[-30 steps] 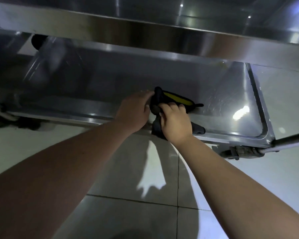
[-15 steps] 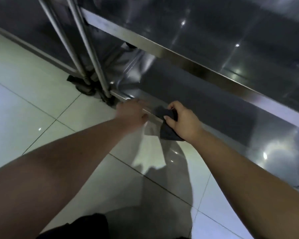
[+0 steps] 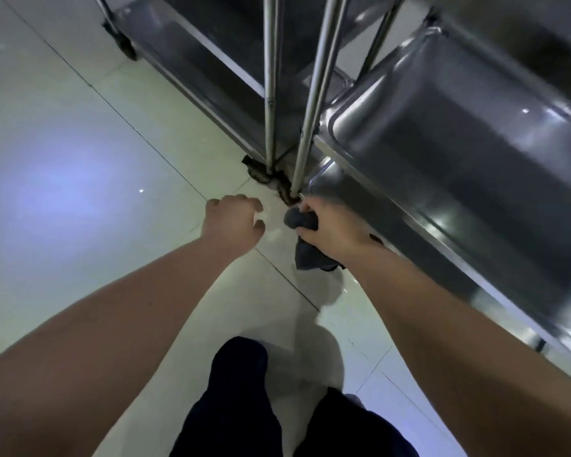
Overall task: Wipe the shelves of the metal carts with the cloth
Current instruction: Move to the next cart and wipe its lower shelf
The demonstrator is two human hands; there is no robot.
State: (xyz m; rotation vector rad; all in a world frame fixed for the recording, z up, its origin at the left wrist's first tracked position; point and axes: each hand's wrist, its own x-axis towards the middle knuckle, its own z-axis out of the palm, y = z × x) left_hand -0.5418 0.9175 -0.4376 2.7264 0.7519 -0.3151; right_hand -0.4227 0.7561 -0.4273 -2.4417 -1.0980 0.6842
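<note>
From the head camera, the right hand (image 3: 330,227) is closed around a bunched dark grey cloth (image 3: 305,240), part of it hanging below the fist, just beside the corner of the right metal cart's bottom shelf (image 3: 376,206). The left hand (image 3: 233,222) hovers over the tiled floor (image 3: 80,166), fingers loosely curled, holding nothing. A second cart (image 3: 218,77) stands beyond, posts nearly touching.

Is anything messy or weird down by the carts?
Yes: dark grime is clumped on the floor around the feet of the cart legs, just beyond the cloth in the right hand. It stands out against the pale, shiny tiles. Nothing looks spilled or broken.
</note>
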